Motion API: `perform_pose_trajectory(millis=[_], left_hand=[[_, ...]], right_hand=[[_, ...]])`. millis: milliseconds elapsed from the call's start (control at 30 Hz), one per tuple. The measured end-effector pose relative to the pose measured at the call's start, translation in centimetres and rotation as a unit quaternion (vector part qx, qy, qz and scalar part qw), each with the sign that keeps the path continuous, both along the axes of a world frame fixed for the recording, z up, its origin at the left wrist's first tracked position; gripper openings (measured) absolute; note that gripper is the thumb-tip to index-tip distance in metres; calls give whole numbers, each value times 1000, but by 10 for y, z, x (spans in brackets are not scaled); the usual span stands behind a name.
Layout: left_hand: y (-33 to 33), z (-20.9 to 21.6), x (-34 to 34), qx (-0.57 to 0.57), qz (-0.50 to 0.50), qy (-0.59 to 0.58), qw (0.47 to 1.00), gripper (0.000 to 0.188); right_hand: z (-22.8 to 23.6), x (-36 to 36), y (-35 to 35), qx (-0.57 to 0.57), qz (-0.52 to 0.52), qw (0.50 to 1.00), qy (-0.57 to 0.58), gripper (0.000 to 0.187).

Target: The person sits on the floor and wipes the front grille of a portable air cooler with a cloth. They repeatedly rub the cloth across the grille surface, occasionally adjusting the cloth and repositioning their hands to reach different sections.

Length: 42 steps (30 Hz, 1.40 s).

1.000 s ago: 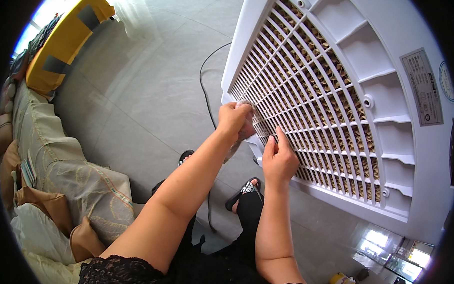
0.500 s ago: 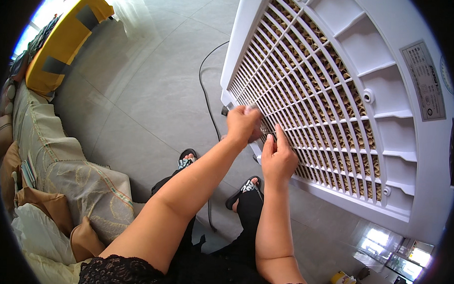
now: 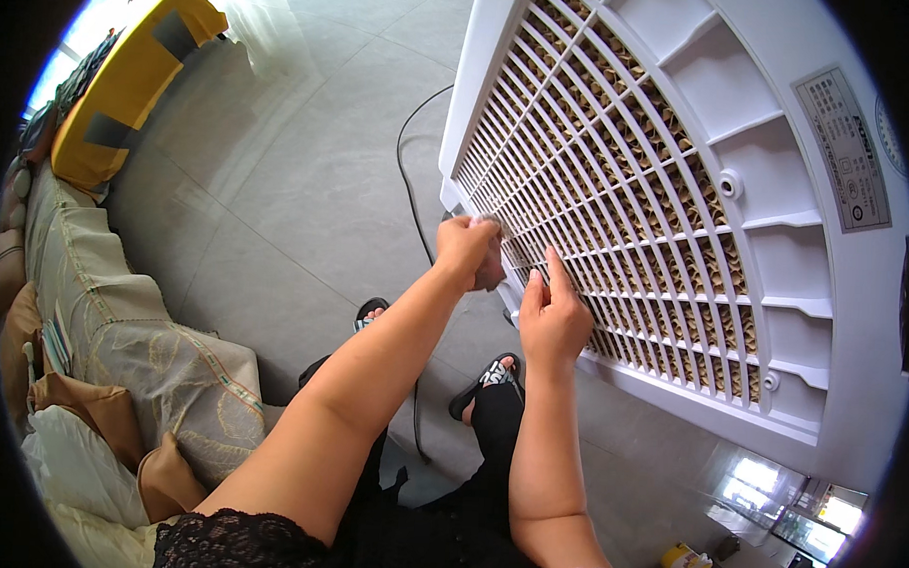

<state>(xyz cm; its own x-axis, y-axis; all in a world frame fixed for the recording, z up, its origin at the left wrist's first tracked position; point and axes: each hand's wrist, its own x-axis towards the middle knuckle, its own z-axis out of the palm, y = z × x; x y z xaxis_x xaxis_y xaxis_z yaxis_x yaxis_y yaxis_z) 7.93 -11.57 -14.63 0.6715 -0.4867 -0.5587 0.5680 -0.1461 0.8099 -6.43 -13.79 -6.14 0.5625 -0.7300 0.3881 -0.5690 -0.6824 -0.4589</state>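
Observation:
A large white appliance with a slatted grille (image 3: 617,205) stands tilted across the right side, brown honeycomb-like padding showing behind its bars. My left hand (image 3: 462,252) is closed around a crumpled, brownish-grey cloth (image 3: 491,269), close to the grille's lower left edge. Part of the cloth sticks out above the fingers, and the rest is mostly hidden by the hand. To its right, my right hand (image 3: 555,323) rests against the grille's lower edge. Its index finger and thumb are stretched up and apart; the other fingers are curled largely out of sight, with nothing visible in them.
A black cable (image 3: 402,172) runs over the grey tiled floor (image 3: 298,168) beside the appliance and between my sandalled feet. Along the left is a sofa with a patterned cover (image 3: 171,384) and brown cushions. A yellow padded piece (image 3: 120,102) stands at the far left.
My left hand has drawn slightly left, away from the grille, with the cloth in it. My right hand has barely moved. The appliance sits slightly further up and left in view.

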Motion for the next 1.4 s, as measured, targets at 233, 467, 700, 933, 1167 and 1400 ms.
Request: perform_pose_trajectory(millis=[233,467,700,933,1167,1400], left_hand=[[-4,4,-33,69,4,-273,959,17],[-4,4,-1,58,81,-406,908,14],[16,2,-22,21,-74,-545,835,18],[4,3,-6,-6,1,-321,947,16],[14,3,-7,-37,-101,-376,920,19],[2,6,1,-116,-28,89,989,13]], right_hand=[[1,1,1,10,6,1000,13,34],[1,2,3,13,-6,1000,21,33],[1,1,2,26,-4,999,32,34],[0,3,3,1,3,1000,27,34],[-1,1,1,20,5,1000,20,34],[-3,0,3,39,-3,999,35,37]])
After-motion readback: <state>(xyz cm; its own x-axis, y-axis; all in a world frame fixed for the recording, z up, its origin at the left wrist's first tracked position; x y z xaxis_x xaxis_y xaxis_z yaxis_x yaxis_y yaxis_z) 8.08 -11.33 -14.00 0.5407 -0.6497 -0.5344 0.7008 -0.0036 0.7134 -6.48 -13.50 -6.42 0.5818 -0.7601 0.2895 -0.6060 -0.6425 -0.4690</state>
